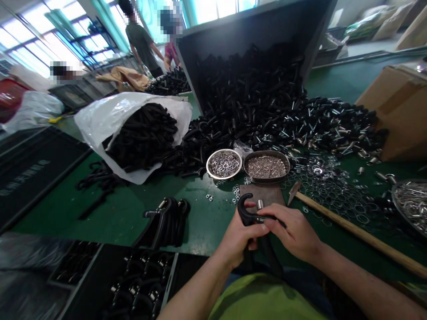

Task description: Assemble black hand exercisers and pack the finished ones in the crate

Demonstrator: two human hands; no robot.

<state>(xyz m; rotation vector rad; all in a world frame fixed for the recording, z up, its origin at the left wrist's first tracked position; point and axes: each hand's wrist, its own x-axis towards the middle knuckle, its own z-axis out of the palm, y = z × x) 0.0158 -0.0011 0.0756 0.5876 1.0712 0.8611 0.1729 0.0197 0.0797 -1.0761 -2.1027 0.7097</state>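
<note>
Found in hand: one black hooked handle [244, 214], held above the near edge of the green worktop [205, 229], hook uppermost, dark lower part reaching down toward the lap. Left grip [240, 238]: closed about the base of the hook. Right grip [295, 229]: pinching the black side arm, thumbs almost meeting. Bright coil spring [260, 204] noted beside the hook, just above the right fingers; seating not determinable from this view.

Progress on this piece: judged partway, with fastening unconfirmed. Completed, to all appearance: a row of similar handles [171, 222] on the worktop to the left, coils showing, with further pieces [135, 291] laid in the black crate [171, 278].

Outstanding: a great heap of black parts [240, 104] spilling from the grey bin [267, 24], plus more in the white bag [95, 115]. Also awaiting use, by appearance: rings in the round dish [207, 168], small metal bits in the oval tin [267, 180], loose rings [347, 195] scattered rightward. Hammer [360, 234] lying unheld near the metal plate [276, 194]. Overall: far more remaining than finished.
</note>
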